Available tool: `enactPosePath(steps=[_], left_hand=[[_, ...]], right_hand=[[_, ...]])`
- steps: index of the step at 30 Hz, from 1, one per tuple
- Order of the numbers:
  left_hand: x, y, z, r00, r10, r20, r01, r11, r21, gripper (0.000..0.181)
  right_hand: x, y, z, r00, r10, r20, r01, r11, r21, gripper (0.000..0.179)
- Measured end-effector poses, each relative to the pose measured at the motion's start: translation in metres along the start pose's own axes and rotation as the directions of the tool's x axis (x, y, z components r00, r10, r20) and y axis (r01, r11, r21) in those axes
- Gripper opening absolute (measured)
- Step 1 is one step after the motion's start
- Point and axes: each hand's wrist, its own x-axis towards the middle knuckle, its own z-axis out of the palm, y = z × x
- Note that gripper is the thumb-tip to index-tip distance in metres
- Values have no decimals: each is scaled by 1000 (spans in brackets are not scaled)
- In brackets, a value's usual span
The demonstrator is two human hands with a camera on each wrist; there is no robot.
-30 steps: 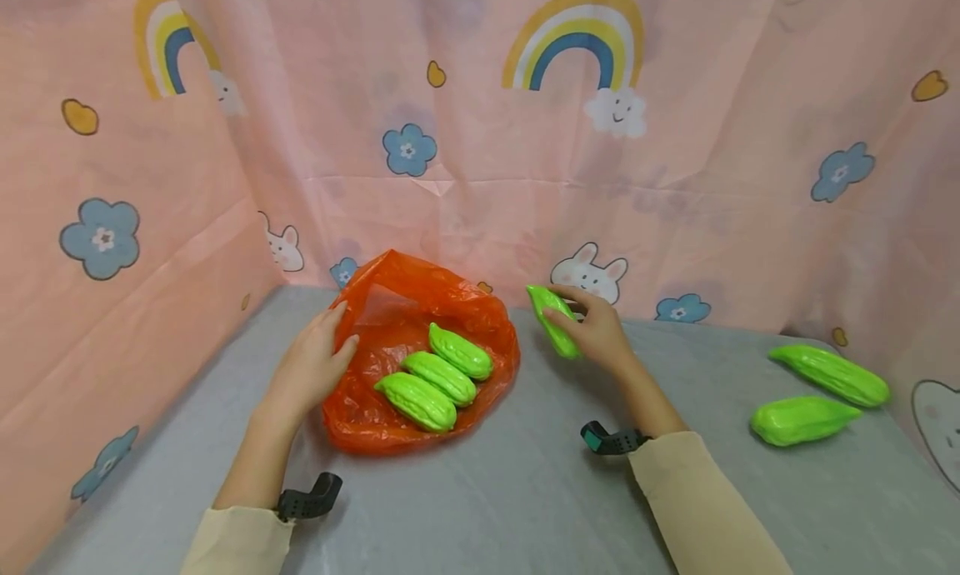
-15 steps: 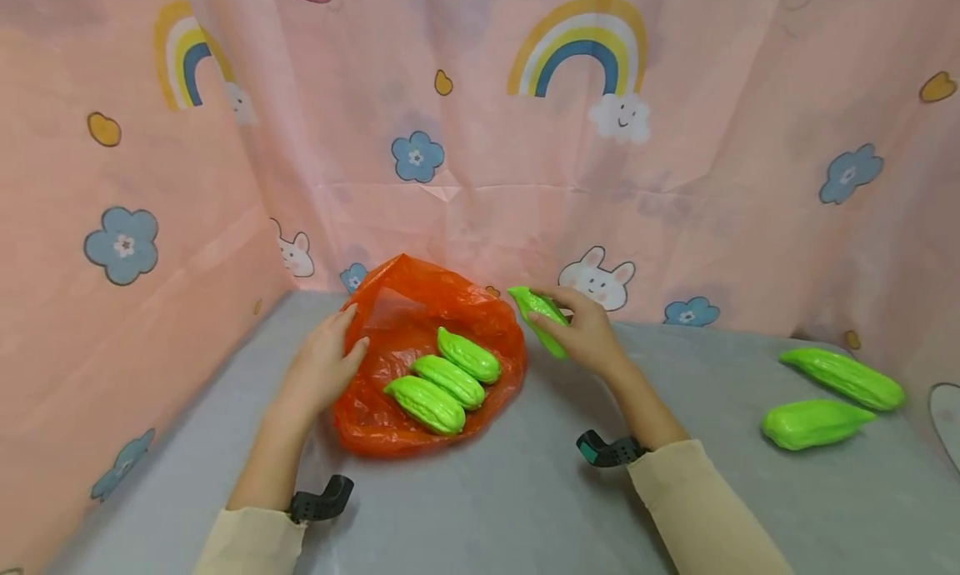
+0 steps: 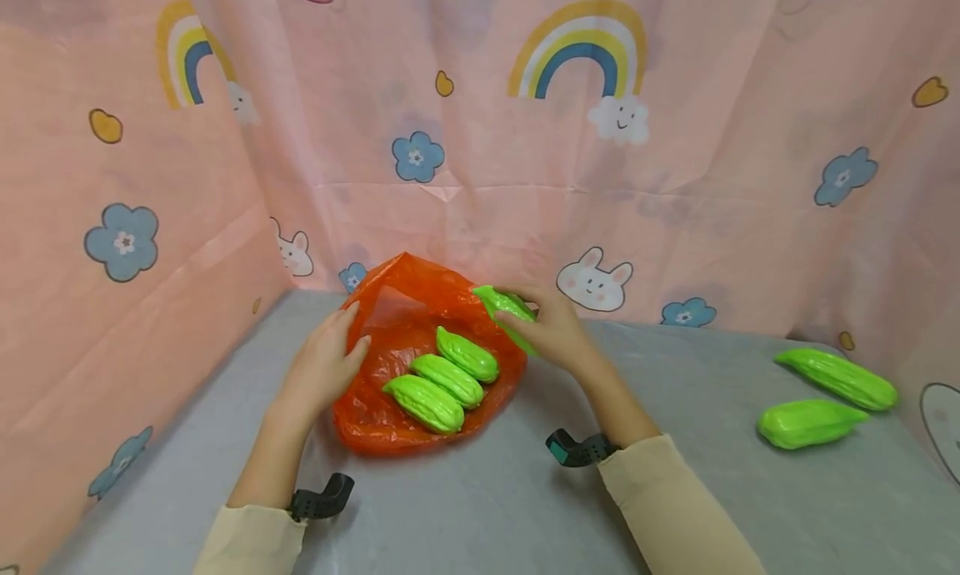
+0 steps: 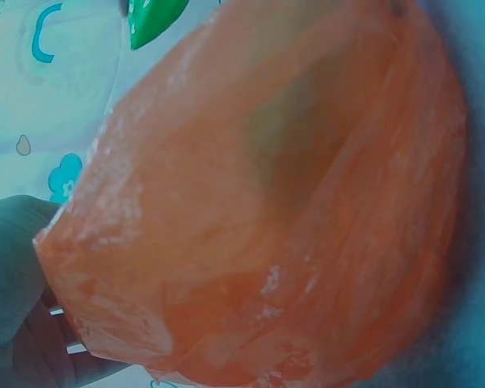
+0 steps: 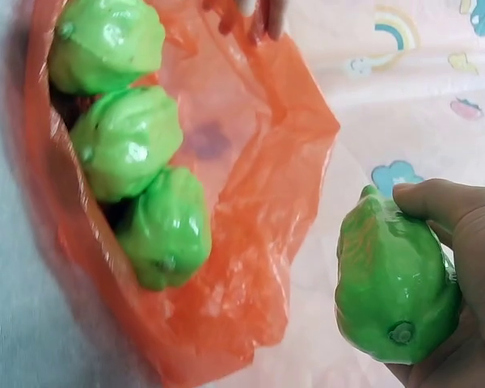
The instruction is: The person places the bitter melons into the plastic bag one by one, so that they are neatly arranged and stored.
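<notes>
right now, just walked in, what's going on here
A person's right hand holds a green gourd, not yet in the bag, while their left hand is at the bag's rim. Three gourds already lie inside. Two more gourds lie off to the right on the table.

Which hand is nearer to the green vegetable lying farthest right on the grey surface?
Right. That vegetable lies right of both hands: the right hand grips another vegetable at the nearer side of the orange bag, the left hand is at its farther side.
</notes>
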Motion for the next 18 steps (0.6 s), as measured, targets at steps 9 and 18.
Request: enactPosePath(steps=[9, 18], left_hand=[[0, 0, 0, 1000, -8, 9, 8, 1000, -4, 64], [0, -1, -1, 1000, -8, 11, 8, 1000, -8, 63]], right_hand=[[7, -8, 21, 998, -47, 46, 45, 997, 61, 40], [16, -13, 46, 991, -105, 86, 99, 992, 72, 38]])
